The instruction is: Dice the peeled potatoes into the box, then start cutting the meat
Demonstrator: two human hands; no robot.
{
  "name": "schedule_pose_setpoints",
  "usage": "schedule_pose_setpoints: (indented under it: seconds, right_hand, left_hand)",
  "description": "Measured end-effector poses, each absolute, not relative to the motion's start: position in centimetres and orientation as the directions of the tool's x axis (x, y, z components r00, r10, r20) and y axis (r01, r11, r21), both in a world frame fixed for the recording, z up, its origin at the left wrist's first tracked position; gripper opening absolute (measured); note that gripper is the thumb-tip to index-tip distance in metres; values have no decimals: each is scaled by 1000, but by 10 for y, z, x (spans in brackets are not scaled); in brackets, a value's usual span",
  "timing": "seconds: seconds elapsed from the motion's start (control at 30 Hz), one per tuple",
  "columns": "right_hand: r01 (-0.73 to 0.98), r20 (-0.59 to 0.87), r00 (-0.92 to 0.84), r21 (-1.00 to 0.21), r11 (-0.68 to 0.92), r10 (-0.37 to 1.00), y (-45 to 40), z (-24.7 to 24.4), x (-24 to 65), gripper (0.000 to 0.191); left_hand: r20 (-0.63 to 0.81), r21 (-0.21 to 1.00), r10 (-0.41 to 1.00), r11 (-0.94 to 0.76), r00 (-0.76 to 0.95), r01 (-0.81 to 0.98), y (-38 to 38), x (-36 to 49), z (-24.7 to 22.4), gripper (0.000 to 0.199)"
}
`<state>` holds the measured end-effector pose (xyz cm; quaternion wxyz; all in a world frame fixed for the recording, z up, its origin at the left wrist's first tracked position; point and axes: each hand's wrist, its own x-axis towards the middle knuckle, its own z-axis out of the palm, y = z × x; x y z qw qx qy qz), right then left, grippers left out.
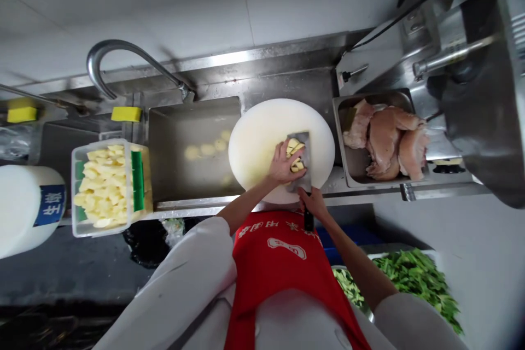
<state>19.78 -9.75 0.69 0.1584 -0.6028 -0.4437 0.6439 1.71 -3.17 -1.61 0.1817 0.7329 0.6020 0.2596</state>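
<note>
My right hand [313,203] is closed round the black handle of a cleaver [304,159], whose wide blade lies flat over the round white cutting board [251,145]. Several pale yellow potato pieces [294,149] rest on the blade. My left hand [282,166] curves round these pieces from the left, thumb and fingers on either side of them, holding them against the metal. Part of the pieces is hidden under the fingers.
Left of the board, a sink [192,175] holds water and several peeled potatoes [207,150] under a curved faucet [123,49]. A clear tub [76,186] of cut potatoes [104,186] stands further left. On the right, a metal tray [351,178] contains raw meat [385,136]. Leafy greens [422,284] lie below.
</note>
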Motion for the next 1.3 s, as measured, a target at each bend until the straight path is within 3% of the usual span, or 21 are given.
schedule_pose_setpoints:
  seconds: [0.17,0.37,0.6,0.77,1.0,1.2,1.3]
  right_hand:
    - [241,-647,-242,-762,-601,723,-97,6,169,37]
    - [173,-607,-259,-794,-582,751,-93,12,156,40]
    - [133,-547,-256,-837,-532,797,-98,25,120,50]
    - [131,-464,-412,-882,-453,784,-113,41,22,49]
    - [181,-405,-660,-903,-390,632,-183,55,-198,45]
    - [293,-378,-801,-924,-246,465,-245,65,-354,36]
    - [398,-394,-776,-912,-102,492,-253,66,-395,29]
  left_hand:
    - [233,636,972,-164,15,754,-37,16,-19,65]
    - [204,684,977,-92,-68,723,-37,10,-16,64]
    - [284,630,953,-106,-101,769,-39,-30,19,63]
    - [339,576,911,-5,-234,817,-72,-133,52,63]
    - [463,538,780,132,-422,832,-191,-359,79,61]
    - [395,568,666,364,-633,738,-292,-503,72,65]
    - [296,606,635,452,-713,654,-327,-541,54,61]
